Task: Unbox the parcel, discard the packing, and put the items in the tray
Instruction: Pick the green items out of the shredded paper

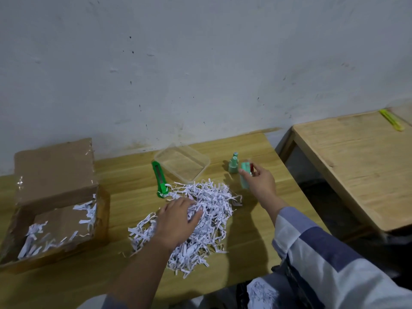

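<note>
A heap of white shredded paper (207, 210) lies on the wooden table. My left hand (178, 217) rests flat on its left part, fingers spread. My right hand (259, 181) holds a mint-green bottle (244, 177) with a red part, just right of the heap. Two small green bottles (233, 165) stand upright behind it. A clear plastic tray (200, 157) sits at the back, with nothing in it. The opened cardboard box (55, 197) stands at the left with a few paper shreds inside.
A green utility knife (161, 179) lies left of the tray. A second wooden table (356, 163) stands to the right across a gap, with a yellow-green cutter (392, 120) on it. More shreds (262, 294) lie below the table's near edge.
</note>
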